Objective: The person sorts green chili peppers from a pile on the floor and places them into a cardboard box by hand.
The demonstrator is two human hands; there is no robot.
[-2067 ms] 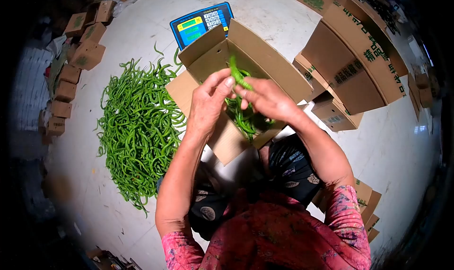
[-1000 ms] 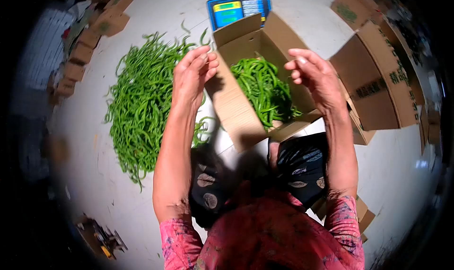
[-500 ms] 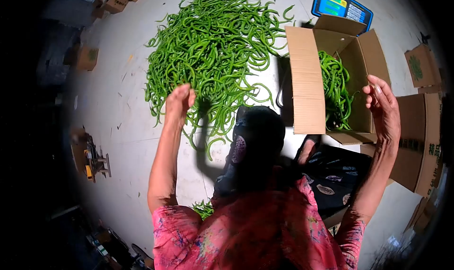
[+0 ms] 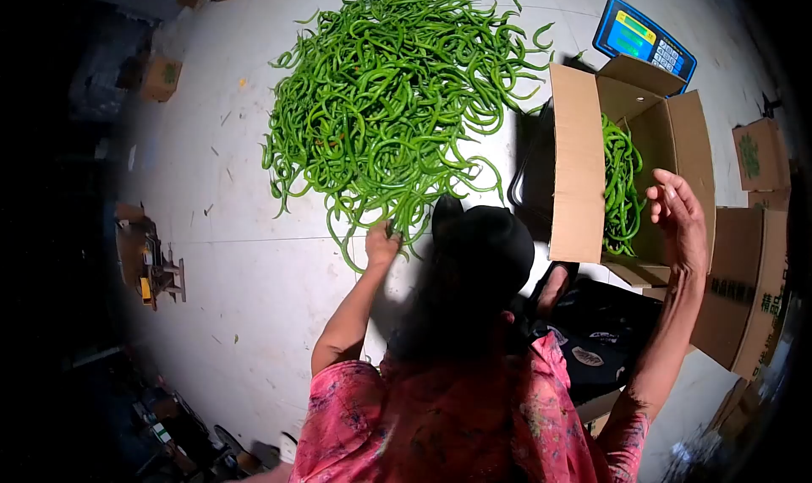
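Briefly, head cam: L hand point(image 4: 383, 246) is placed at the near edge of the green pepper pile point(image 4: 381, 102) spread on the floor point(image 4: 220, 314); whether any are gripped can't be told. R hand point(image 4: 679, 212) is seen against the cardboard box's point(image 4: 577, 161) right side, fingers loosely bent, released. More peppers point(image 4: 622, 187) are held inside, nr. a blue scale point(image 4: 644, 45). Thin pods are prob. best gathered gently, w/o squeezing.
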